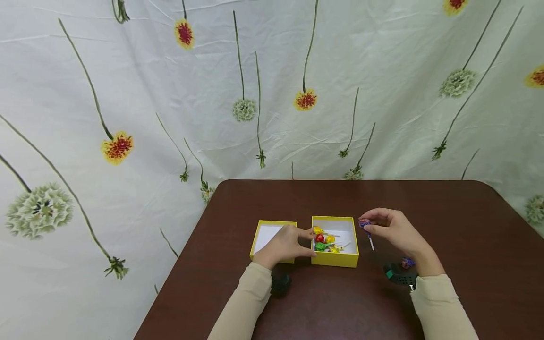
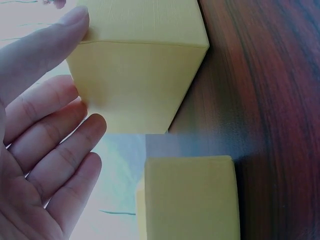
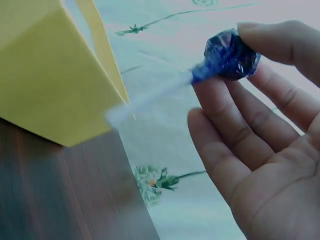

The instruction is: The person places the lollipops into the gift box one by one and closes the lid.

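Observation:
My right hand pinches a lollipop in a shiny dark blue wrapper, thumb against fingers at its head. Its white stick points down in the head view, just right of an open yellow box. Inside the box lie several wrapped lollipops: a red one, a green one and yellow ones. My left hand touches the box's left side, thumb at the front corner and fingertips along the rim, as the left wrist view shows.
Left of the box, partly behind my left hand, lies a shallow yellow tray or lid with a white inside. Another blue-wrapped lollipop lies on the brown table beside my right wrist. Behind hangs a flowered cloth.

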The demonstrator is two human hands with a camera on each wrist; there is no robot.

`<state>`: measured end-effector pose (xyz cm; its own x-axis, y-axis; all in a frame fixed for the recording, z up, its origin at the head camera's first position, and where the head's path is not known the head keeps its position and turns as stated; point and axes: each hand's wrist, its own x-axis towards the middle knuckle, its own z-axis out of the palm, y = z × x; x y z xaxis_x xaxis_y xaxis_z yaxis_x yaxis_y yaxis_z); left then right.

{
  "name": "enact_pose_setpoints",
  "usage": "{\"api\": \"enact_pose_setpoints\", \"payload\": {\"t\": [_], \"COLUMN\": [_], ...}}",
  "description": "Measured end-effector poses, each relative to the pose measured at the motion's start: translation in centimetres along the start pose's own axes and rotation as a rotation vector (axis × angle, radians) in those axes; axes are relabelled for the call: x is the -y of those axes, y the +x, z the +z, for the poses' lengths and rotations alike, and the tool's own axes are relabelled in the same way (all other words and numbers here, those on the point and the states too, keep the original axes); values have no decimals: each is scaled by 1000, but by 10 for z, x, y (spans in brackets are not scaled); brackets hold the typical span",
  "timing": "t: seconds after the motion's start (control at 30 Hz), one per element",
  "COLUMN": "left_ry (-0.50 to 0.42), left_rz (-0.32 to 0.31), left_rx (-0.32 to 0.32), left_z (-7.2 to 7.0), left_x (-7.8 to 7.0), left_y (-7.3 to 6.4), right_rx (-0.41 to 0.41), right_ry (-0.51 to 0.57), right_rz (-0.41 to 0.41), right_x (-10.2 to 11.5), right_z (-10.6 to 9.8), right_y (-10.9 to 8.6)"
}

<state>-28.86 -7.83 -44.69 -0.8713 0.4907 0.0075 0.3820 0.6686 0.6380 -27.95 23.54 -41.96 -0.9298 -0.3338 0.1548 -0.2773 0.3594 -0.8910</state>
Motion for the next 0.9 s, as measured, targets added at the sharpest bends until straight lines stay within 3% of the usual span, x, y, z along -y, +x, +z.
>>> {"api": "enact_pose_setpoints", "payload": {"t": [0.43, 0.9], "left_ry": [12, 27], "left_rz": [-4, -2], "left_rx": [-1, 10], "left_z": [1, 1], "left_x": [2, 4], "left_y": [1, 2], "right_rx": [2, 22], "right_ry": [-34, -47], "right_rz": [40, -14], "right_x": [4, 10], "right_z": [23, 50], "right_y": [8, 17]}}
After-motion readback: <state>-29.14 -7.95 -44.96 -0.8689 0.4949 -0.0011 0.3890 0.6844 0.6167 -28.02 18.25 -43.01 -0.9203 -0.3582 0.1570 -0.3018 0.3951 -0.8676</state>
